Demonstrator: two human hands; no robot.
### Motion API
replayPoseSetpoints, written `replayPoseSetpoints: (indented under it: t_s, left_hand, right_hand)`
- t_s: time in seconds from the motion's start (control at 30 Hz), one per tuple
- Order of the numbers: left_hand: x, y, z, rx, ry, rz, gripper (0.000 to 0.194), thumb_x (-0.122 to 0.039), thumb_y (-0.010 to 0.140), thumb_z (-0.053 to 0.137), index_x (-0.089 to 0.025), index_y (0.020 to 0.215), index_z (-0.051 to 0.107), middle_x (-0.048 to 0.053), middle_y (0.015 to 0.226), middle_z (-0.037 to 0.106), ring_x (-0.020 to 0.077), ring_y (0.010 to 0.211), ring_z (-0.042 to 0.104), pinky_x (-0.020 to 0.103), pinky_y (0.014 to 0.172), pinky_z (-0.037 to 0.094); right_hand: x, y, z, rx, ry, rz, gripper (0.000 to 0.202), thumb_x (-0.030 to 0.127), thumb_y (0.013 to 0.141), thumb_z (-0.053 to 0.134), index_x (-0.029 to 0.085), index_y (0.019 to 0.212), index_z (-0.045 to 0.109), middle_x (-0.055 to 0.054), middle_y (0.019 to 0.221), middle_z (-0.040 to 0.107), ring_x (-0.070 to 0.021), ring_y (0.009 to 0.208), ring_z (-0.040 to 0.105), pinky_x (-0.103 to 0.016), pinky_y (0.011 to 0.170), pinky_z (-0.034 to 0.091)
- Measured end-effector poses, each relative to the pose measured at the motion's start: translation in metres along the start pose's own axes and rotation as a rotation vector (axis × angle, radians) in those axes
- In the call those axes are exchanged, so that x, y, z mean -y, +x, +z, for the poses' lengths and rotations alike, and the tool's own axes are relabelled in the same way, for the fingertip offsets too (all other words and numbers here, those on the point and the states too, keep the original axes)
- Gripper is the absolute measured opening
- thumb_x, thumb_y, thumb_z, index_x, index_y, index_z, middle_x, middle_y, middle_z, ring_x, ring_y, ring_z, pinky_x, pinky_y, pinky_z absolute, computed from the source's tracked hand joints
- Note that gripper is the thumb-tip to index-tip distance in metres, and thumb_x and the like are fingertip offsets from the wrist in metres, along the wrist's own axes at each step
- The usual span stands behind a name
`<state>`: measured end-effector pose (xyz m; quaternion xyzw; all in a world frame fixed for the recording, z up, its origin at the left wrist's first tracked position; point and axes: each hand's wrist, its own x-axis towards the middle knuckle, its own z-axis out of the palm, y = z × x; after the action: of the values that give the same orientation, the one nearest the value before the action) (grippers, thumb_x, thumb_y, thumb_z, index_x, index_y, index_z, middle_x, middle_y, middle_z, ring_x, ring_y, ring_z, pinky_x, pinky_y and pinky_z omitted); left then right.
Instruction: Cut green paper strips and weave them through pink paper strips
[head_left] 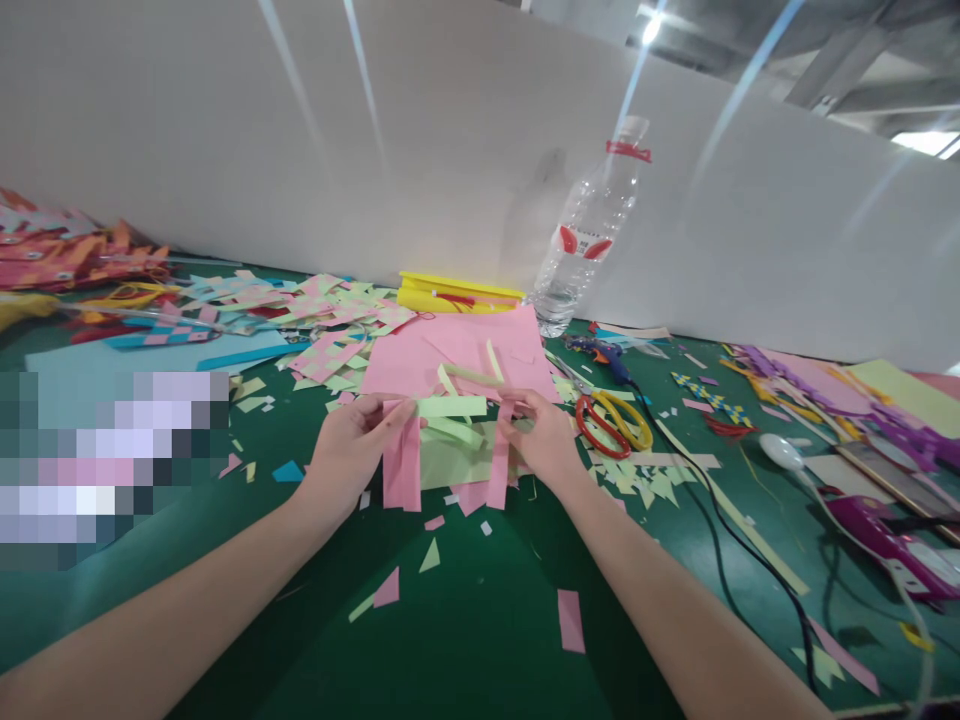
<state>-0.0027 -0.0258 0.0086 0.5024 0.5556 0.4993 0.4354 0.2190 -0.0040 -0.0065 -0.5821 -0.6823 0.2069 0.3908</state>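
Observation:
My left hand [358, 445] pinches pink paper strips [402, 470] that hang down, together with the end of a light green paper strip [454, 406] reaching to the right. Another pink paper strip [500, 460] hangs from my right hand [541, 436], held between thumb and fingers. Between the hands, a curled green strip [454, 432] crosses the gap. Behind them lies a pale green paper piece [450, 465]. Just beyond my fingers is a pink paper sheet [450, 345] with a few narrow strips on it.
Red-and-yellow-handled scissors [615, 425] and a blue glue gun [600, 355] lie right of my hands. A plastic bottle [592, 235] leans against the white partition [337, 150]. Woven paper pieces [330, 300] pile up at left. Paper scraps dot the green table [450, 660]; a black cable [720, 530] runs along the right.

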Motion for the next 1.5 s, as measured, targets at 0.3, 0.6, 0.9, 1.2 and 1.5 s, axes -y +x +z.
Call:
replayPoseSetpoints:
  t_s: [0.3,0.6,0.9,1.2,1.5]
  left_hand:
    - [-0.002,-0.001,0.001,-0.006,0.001,-0.006,0.027,-0.042,0.069,0.065,-0.019,0.082,0.068,0.004,0.08,0.072,0.0199,0.078,0.064,0.022,0.061,0.049]
    - [-0.003,-0.001,0.001,-0.01,0.035,0.005,0.028,-0.043,0.069,0.064,-0.018,0.082,0.068,0.005,0.082,0.072,0.0208,0.079,0.064,0.022,0.062,0.05]
    - [-0.002,-0.001,0.0,0.006,0.058,0.006,0.031,-0.047,0.07,0.063,-0.019,0.083,0.068,0.005,0.083,0.072,0.0223,0.081,0.065,0.024,0.06,0.051]
    - [-0.004,-0.001,-0.001,0.045,0.194,0.001,0.034,-0.049,0.074,0.059,-0.019,0.086,0.069,0.004,0.083,0.071,0.0213,0.081,0.062,0.023,0.062,0.046]
    - [-0.011,-0.005,0.002,0.081,0.2,0.002,0.034,-0.048,0.073,0.059,-0.017,0.082,0.069,0.005,0.077,0.069,0.0202,0.072,0.061,0.023,0.056,0.044]
  right_hand:
    - [0.002,0.001,0.003,-0.051,-0.355,0.109,0.056,0.03,0.067,0.066,0.016,0.119,0.051,-0.013,0.112,0.061,-0.031,0.111,0.051,-0.052,0.096,0.033]
    - [0.002,0.0,0.002,-0.037,-0.347,0.026,0.014,0.03,0.067,0.068,0.019,0.065,0.06,-0.007,0.112,0.063,-0.0296,0.109,0.05,-0.049,0.091,0.035]
    - [0.005,0.002,-0.003,-0.02,0.288,0.022,0.018,0.035,0.074,0.062,0.018,0.077,0.065,-0.005,0.076,0.07,-0.018,0.07,0.065,-0.031,0.065,0.052]
    - [0.001,0.003,0.002,-0.082,0.676,0.011,0.013,0.03,0.066,0.072,0.022,0.076,0.071,-0.002,0.078,0.072,-0.0157,0.069,0.065,-0.032,0.068,0.056]
    - [0.003,0.0,0.002,-0.072,0.609,-0.016,0.012,0.03,0.069,0.069,0.023,0.079,0.072,-0.001,0.073,0.072,-0.0152,0.066,0.065,-0.034,0.07,0.057]
